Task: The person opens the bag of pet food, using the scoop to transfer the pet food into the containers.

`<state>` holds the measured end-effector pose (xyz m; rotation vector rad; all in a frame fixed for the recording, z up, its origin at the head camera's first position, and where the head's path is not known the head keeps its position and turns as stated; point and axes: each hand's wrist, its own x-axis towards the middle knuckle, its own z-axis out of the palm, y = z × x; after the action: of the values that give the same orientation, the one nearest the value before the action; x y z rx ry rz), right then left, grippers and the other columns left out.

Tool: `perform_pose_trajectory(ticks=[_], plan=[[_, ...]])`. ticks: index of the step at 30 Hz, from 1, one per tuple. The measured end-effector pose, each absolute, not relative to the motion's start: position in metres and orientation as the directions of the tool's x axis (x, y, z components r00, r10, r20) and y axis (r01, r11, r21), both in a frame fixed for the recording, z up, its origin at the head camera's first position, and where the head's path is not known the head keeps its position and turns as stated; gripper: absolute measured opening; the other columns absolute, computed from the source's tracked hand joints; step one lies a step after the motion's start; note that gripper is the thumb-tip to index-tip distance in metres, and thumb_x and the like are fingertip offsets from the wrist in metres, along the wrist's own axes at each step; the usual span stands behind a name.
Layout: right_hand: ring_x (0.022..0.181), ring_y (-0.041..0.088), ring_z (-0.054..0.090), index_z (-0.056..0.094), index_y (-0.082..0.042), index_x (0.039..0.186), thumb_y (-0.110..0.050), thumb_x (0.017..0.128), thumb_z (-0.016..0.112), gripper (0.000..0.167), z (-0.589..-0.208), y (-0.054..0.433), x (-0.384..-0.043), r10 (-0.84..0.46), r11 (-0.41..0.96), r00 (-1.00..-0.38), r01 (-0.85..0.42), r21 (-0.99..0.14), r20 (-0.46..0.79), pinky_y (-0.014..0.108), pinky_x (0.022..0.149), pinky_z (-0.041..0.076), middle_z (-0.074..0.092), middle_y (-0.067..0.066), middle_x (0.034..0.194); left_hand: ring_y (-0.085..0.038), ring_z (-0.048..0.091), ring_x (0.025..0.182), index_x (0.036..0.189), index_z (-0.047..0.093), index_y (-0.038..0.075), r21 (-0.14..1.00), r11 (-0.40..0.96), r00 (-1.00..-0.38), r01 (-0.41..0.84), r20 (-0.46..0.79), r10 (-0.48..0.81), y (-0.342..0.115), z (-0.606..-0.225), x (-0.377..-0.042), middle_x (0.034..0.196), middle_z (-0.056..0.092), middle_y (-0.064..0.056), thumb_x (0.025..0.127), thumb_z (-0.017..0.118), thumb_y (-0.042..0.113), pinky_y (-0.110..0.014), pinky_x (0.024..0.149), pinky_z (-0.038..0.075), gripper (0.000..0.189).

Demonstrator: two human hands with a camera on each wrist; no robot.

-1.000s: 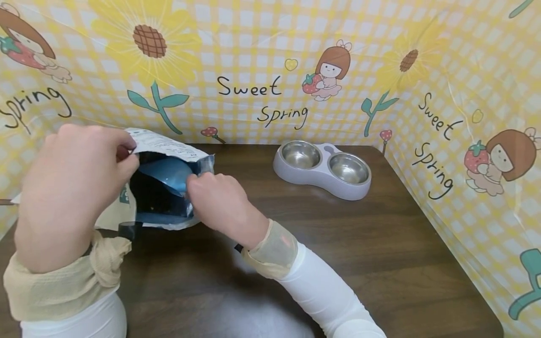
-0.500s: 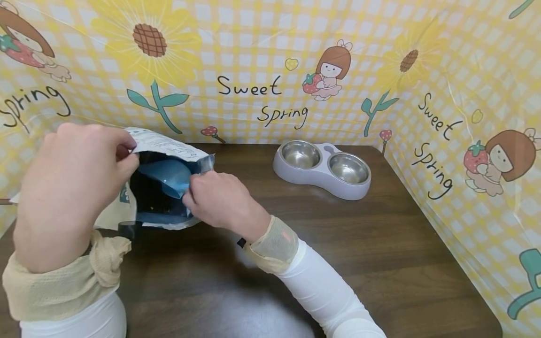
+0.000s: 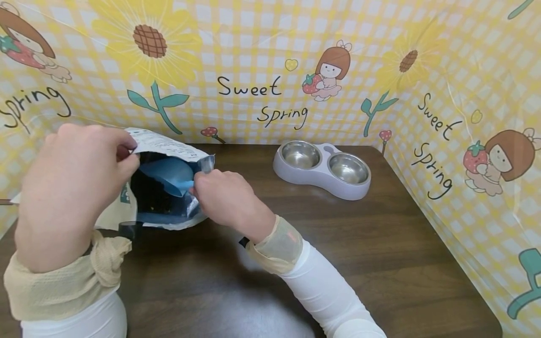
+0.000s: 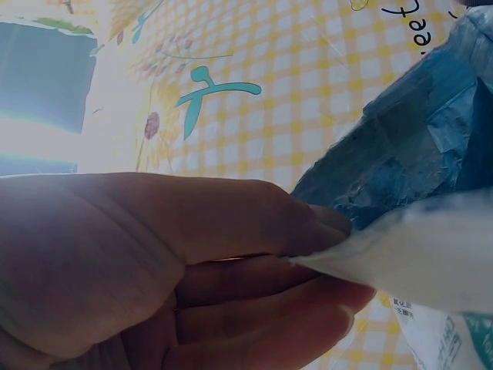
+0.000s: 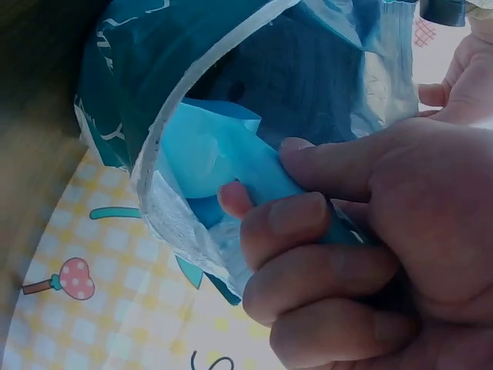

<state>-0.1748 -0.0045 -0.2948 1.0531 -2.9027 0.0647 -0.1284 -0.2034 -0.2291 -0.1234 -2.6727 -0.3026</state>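
Note:
A white and teal foil-lined bag (image 3: 166, 143) stands at the left of the table, its mouth held wide. My left hand (image 3: 76, 183) pinches the bag's rim between thumb and fingers, as the left wrist view also shows. Inside the mouth is a light blue scoop (image 3: 166, 172). Curled fingers of my right hand (image 3: 228, 199) grip the scoop's handle at the bag's right edge. In the right wrist view the scoop (image 5: 204, 146) lies within the bag's opening. The bag's depth is dark, with a few small specks; I cannot tell what they are.
A lilac double pet bowl (image 3: 323, 164) with two steel dishes stands at the back right of the brown wooden table (image 3: 338, 244). A yellow checked cloth (image 3: 253, 37) with flowers and lettering hangs as walls behind and at the sides.
My right hand has shifted slightly to the right and drawn the scoop a little toward the bag's right edge, showing more of its handle. My left hand keeps its place on the rim.

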Motion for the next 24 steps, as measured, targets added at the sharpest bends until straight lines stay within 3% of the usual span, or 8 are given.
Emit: perform_pose_trajectory(ticks=[9, 17, 24], plan=[[0.063, 0.009, 0.057, 0.075, -0.016, 0.103, -0.036, 0.115, 0.051, 0.034, -0.301, -0.009, -0.177, -0.7, 0.714, -0.714, -0.699, -0.042, -0.006, 0.021, 0.053, 0.049, 0.055, -0.005, 0.071, -0.056, 0.064, 0.078, 0.103, 0.081, 0.0, 0.196, 0.972, -0.899, 0.129, 0.437, 0.031, -0.202, -0.229, -0.129, 0.09, 0.078, -0.028, 0.095, 0.07, 0.013, -0.069, 0.066, 0.05, 0.018], [0.059, 0.008, 0.054, 0.066, -0.017, 0.087, -0.033, 0.116, 0.05, 0.037, -0.301, -0.006, -0.184, -0.741, 0.669, -0.665, -0.72, -0.183, -0.093, 0.019, 0.055, 0.044, 0.048, -0.005, 0.067, -0.057, 0.064, 0.08, 0.103, 0.081, 0.0, 0.196, 0.973, -0.898, 0.121, 0.44, 0.023, -0.2, -0.229, -0.129, 0.091, 0.077, -0.028, 0.096, 0.069, 0.012, -0.07, 0.068, 0.051, 0.019], [0.061, 0.007, 0.053, 0.063, -0.017, 0.084, -0.033, 0.116, 0.049, 0.038, -0.3, -0.005, -0.188, -0.761, 0.646, -0.635, -0.719, -0.258, -0.134, 0.02, 0.059, 0.044, 0.049, -0.005, 0.07, -0.058, 0.065, 0.079, 0.105, 0.081, -0.001, 0.202, 0.972, -0.9, 0.117, 0.435, 0.018, -0.2, -0.229, -0.128, 0.093, 0.078, -0.028, 0.096, 0.069, 0.013, -0.072, 0.069, 0.051, 0.02]])
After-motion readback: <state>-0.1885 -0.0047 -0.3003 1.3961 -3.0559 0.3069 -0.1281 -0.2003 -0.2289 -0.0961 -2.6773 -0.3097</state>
